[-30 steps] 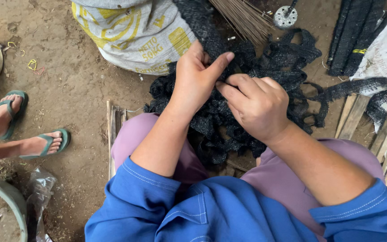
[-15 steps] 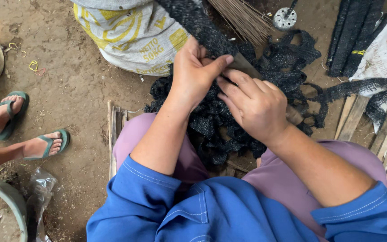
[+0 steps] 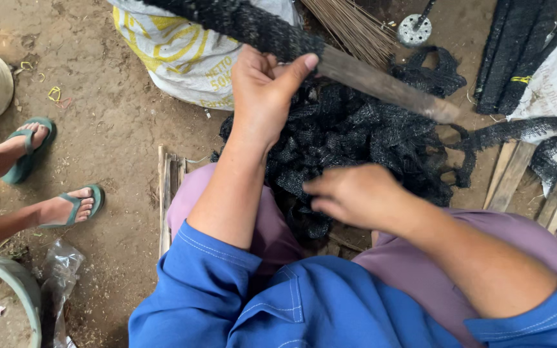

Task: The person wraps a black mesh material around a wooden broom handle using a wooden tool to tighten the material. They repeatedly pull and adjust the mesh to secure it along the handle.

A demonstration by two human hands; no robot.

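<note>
Left hand (image 3: 262,96): fingers closed round the mesh-wrapped stick (image 3: 381,80); grip is best kept firm.
Right hand (image 3: 352,196): fingers loosely curled, empty, over the black netting (image 3: 362,138) below the stick.

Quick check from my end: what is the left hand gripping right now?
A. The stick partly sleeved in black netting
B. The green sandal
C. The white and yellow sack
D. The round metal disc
A: the left hand is closed around the stick just where its black netting sleeve ends, while the right hand hovers over the pile of black netting without a clear grip.
</note>
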